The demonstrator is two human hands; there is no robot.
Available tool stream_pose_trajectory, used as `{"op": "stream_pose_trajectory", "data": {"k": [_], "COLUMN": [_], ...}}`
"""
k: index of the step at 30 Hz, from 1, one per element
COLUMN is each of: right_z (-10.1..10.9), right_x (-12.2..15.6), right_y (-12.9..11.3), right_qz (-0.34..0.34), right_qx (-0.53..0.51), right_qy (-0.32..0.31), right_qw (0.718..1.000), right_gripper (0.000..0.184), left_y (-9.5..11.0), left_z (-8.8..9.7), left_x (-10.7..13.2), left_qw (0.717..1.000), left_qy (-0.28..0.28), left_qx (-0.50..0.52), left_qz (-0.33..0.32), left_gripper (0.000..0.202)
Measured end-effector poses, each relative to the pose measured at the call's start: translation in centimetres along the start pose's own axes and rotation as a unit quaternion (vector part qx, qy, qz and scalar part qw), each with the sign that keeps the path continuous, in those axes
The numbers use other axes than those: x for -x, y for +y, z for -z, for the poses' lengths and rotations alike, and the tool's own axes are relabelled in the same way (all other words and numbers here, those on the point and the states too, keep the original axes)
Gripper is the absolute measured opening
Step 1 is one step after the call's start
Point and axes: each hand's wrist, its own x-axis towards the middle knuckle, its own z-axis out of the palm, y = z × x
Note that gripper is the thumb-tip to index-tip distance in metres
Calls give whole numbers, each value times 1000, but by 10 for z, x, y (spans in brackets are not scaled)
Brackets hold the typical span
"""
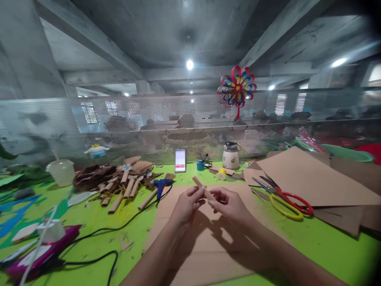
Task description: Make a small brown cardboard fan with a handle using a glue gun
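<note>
My left hand [188,203] and my right hand [228,201] are raised over a large sheet of brown kraft paper [205,260]. Between them they pinch a slim brown paper roll [209,194], slanting from upper left to lower right. The left thumb and fingers close around its middle, while my right fingertips grip near its lower end. Left of my hands, a blue glue gun [162,186] lies on the green table [98,246]. Behind it is a pile of brown paper tubes [128,187] with fringed paper pieces.
Red-handled scissors [297,201] and yellow-handled scissors [285,208] lie at right beside stacked brown sheets [315,174]. A lit phone [180,161], blue jar [200,165], yellow spool [222,174] and flask [231,155] stand behind. A purple power strip [44,254], black cord and drink cup [61,173] are left.
</note>
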Motion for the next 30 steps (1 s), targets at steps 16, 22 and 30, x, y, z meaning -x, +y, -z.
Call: {"op": "stream_pose_trajectory", "data": {"k": [16, 22, 30], "right_z": [-9, -8, -7], "right_x": [16, 20, 18], "right_y": [1, -12, 0], "right_qz": [-24, -75, -68], "right_qx": [-77, -97, -90], "right_qy": [44, 20, 2], "right_qw": [996, 992, 994], "right_gripper": [31, 29, 22], "left_y": [-7, 2, -3], "left_z": [-8, -10, -7], "left_x": [5, 10, 10], "left_qw": [999, 996, 996], "left_qy": [-24, -51, -73], "left_qx": [32, 66, 50], "left_qz": [-7, 23, 26], "left_gripper": [24, 21, 15]}}
